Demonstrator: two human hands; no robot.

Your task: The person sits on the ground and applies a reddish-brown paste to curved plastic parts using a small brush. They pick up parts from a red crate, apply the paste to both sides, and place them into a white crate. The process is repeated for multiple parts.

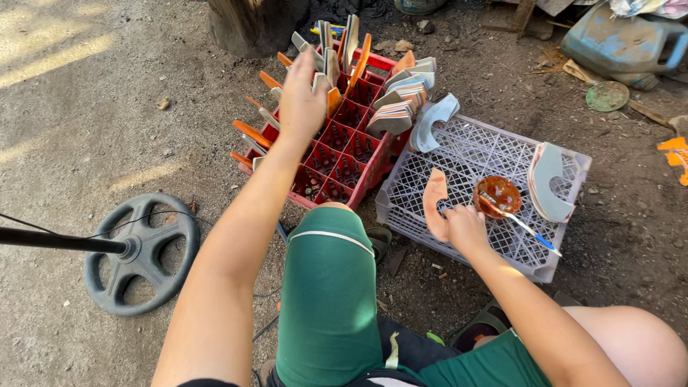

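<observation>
My left hand reaches over the red compartment crate and is closed around one of the flat sole-shaped pieces standing upright in it. My right hand rests on the upturned white lattice crate and holds a pale pink sole piece upright. Just right of it sits a small orange bowl with a blue-handled brush lying in it. A stack of curved grey pieces leans at the white crate's right edge.
More grey and orange sole pieces fill the red crate's far cells. A dark steering-wheel-shaped base with a pole lies on the dirt at left. A blue jerrycan and a green lid sit at the upper right.
</observation>
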